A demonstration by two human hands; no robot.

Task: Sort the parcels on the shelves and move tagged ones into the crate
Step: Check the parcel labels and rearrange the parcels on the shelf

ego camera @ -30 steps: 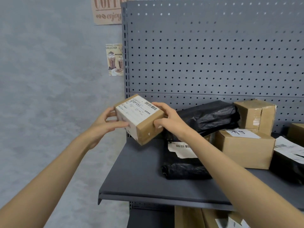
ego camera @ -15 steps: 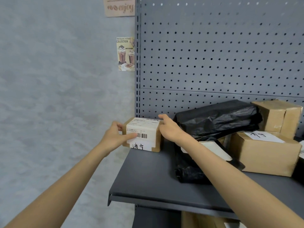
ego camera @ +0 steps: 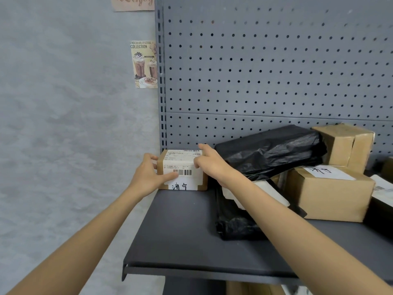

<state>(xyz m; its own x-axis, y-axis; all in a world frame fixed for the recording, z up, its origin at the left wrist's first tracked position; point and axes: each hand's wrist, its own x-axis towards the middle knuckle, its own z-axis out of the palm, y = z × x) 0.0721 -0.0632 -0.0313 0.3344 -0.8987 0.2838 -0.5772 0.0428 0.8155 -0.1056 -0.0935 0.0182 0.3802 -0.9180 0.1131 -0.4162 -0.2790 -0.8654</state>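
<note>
A small cardboard parcel [ego camera: 182,165] with a white barcode label and handwritten characters stands on the dark grey shelf [ego camera: 182,228], in its back left corner against the pegboard. My left hand [ego camera: 152,175] grips its left side, thumb across the front label. On its right top edge rests my right hand [ego camera: 209,161], fingers curled over the label. The crate is not in view.
A black plastic bag parcel [ego camera: 270,150] lies right of the small box, on top of another black bag [ego camera: 234,222] with a white label. Further right sit a labelled cardboard box [ego camera: 331,194] and a taller box [ego camera: 344,143]. Boxes show below the shelf.
The parcel was held up in the air, turned label-forward, and now stands on the shelf's back left corner. Both hands stay on it.
</note>
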